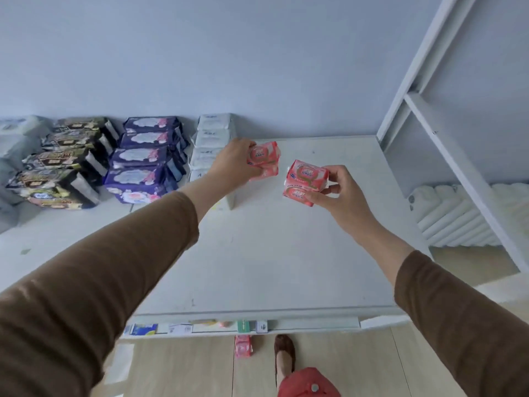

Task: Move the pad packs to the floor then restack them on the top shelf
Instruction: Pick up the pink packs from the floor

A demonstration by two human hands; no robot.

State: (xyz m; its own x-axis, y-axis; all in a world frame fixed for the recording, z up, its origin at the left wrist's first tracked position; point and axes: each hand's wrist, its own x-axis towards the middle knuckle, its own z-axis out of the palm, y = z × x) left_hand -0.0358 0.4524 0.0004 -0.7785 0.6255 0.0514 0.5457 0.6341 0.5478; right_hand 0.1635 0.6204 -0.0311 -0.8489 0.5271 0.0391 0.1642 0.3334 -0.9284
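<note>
**Two hands hold pink pad packs over a white top shelf**

Seen from a head-worn camera looking down, two arms in brown sleeves reach out over a white shelf [272,253]. The left hand [233,161] grips a pair of pink pad packs [264,161], fingers curled around their left side, near the back of the shelf and just right of a white stack of packs [210,144]. Whether these packs touch the shelf surface cannot be told. The right hand [336,190] holds another pair of pink packs [305,181], one on top of the other, pinched between thumb and fingers, raised a little above the shelf and apart from the first pair.

Along the back wall, left of the white stack, stand a stack of purple packs [143,159], then a stack of dark packs with gold print [63,161], then pale grey packs [17,138] at the far left edge. The right part of the shelf is bare.

Below the shelf's front edge, one more pink pack [243,346] lies on the pale wooden floor [357,368], next to a foot in a brown slipper [284,353]. A white metal frame [435,133] rises at the right.
</note>
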